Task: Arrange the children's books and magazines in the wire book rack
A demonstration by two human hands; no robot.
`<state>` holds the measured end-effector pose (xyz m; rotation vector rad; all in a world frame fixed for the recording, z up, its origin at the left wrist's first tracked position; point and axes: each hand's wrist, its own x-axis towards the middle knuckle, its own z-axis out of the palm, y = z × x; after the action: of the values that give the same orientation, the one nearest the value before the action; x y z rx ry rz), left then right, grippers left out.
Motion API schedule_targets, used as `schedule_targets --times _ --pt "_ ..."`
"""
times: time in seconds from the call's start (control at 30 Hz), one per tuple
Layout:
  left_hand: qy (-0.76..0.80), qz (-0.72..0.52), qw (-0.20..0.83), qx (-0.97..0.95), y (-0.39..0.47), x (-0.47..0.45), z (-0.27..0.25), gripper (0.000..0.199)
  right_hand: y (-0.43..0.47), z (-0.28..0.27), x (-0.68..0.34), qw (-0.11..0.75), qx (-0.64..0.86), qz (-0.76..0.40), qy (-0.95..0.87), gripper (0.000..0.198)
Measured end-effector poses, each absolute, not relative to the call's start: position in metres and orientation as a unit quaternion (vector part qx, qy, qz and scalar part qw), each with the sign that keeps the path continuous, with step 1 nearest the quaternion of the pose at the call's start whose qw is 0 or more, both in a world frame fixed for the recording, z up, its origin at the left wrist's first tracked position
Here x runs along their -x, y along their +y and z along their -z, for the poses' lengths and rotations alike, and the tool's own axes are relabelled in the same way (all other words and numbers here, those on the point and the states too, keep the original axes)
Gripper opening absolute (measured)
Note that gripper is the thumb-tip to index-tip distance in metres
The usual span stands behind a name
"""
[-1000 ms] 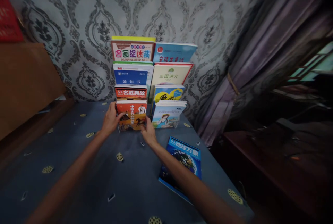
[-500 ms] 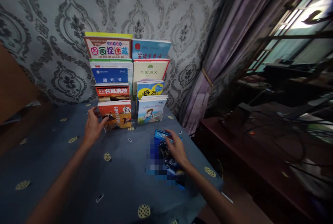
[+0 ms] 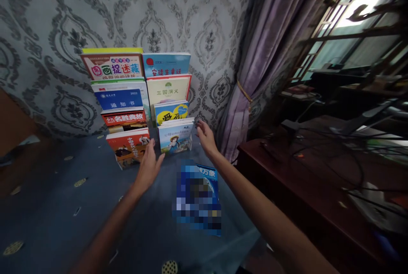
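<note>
Two bare forearms reach forward from the lower edge of the head view, both stretched nearly straight. The left hand (image 3: 149, 164) is raised at the end of a forearm that climbs from the lower left; its palm faces forward and down, the fingers (image 3: 152, 148) held together and extended, the thumb spread out to the right. Its grip is loose and unclosed, holding nothing. The right hand (image 3: 206, 137) lies farther forward, at the end of a forearm running up from the lower right corner. Its fingers (image 3: 201, 126) are splayed and lightly curled, palm turned leftward and down, likewise unclosed and holding nothing. The two hands are apart, the right one higher in the frame
</note>
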<state>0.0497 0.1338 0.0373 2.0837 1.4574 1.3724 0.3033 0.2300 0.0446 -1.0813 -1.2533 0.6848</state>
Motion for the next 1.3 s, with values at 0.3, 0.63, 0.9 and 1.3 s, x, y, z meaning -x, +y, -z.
schedule_targets --times 0.3,0.63,0.9,1.3 --pt "0.489 -0.513 0.152 -0.689 0.17 -0.074 -0.034 0.071 0.251 -0.085 -0.3 0.587 0.426 -0.431 -0.537 0.044" --pt "0.471 -0.53 0.164 -0.686 0.168 -0.072 -0.039 0.058 0.261 -0.091 -0.306 0.59 0.393 -0.446 -0.547 0.045" --pt "0.479 -0.523 0.185 -0.681 0.167 -0.07 -0.043 0.051 0.266 -0.089 -0.301 0.611 0.403 -0.424 -0.534 0.043" --pt "0.481 -0.523 0.199 -0.675 0.17 -0.07 -0.039 0.058 0.262 -0.109 -0.304 0.584 0.409 -0.34 -0.614 0.037"
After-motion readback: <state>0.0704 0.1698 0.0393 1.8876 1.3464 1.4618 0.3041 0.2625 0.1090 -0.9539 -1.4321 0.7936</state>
